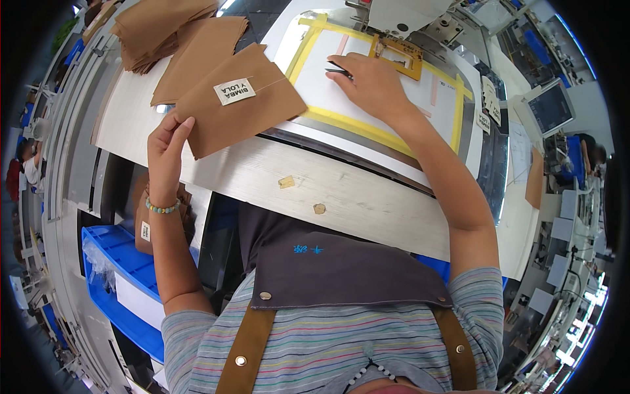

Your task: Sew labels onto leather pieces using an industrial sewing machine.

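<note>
My left hand (172, 141) pinches the near left edge of a flat brown panel (266, 108) between thumb and fingers. A white label (234, 91) with dark lettering sits on that panel. The panel is raised, and its right corner overlaps the yellow-taped edge of a white template board (315, 88). Over this board, my right hand (371, 82) is closed around black tweezers (339, 69), their two tips apart and pointing left. Just beyond the right hand lies a yellow frame (401, 58) with a rectangular opening, beneath the sewing machine head (403, 18).
Stacked brown panels (203, 56) lie at the back left. Loose white labels (489, 105) rest right of the board. A screen (550, 108) stands further right. Two small scraps (287, 182) lie on the pale tabletop (367, 197). Below left is a blue bin (125, 315).
</note>
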`<state>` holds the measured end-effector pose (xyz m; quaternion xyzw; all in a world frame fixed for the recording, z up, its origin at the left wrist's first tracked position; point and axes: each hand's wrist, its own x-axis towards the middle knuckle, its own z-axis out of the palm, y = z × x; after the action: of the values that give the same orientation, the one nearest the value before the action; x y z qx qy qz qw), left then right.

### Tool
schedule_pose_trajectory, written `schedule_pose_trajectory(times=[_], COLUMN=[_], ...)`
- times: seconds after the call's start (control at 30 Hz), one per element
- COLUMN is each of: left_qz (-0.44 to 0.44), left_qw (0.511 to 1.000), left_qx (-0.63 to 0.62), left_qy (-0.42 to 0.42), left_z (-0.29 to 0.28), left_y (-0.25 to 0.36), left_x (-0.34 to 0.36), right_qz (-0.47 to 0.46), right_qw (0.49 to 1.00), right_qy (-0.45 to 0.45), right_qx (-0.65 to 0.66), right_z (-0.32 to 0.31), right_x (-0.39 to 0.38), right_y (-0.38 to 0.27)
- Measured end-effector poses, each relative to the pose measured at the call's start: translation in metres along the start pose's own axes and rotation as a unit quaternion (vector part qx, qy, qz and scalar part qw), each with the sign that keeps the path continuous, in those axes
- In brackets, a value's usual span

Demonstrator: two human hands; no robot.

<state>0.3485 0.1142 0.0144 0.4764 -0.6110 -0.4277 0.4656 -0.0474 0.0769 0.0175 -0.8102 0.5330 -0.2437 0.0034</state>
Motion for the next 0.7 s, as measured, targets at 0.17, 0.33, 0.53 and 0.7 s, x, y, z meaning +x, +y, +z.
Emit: schedule_pose_trajectory(times=[0.17,0.33,0.53,0.7], left_qz=[0.004,0.037,0.169,0.025], left_qw=[0.987,0.959,0.921,0.794], left_qx=[-0.160,-0.238,-0.159,-0.007], left_qy=[0.026,0.149,0.313,0.607], left_z=[0.006,-0.016,-0.157,-0.202], left_y=[-0.002,-0.002,-0.054,-0.154], left_x=[0.005,-0.002,-0.050,-0.131], right_qz=[0.041,0.011,0.143,0.249], right_qw=[0.997,0.997,0.985,0.959], right_qy=[-0.024,0.059,0.010,-0.008], right_qx=[-0.063,-0.049,0.090,0.133], right_z=[0.011,0.007,-0.028,-0.024], right_x=[0.001,-0.010,-0.045,-0.043], right_y=[0.006,0.023,0.053,0.048])
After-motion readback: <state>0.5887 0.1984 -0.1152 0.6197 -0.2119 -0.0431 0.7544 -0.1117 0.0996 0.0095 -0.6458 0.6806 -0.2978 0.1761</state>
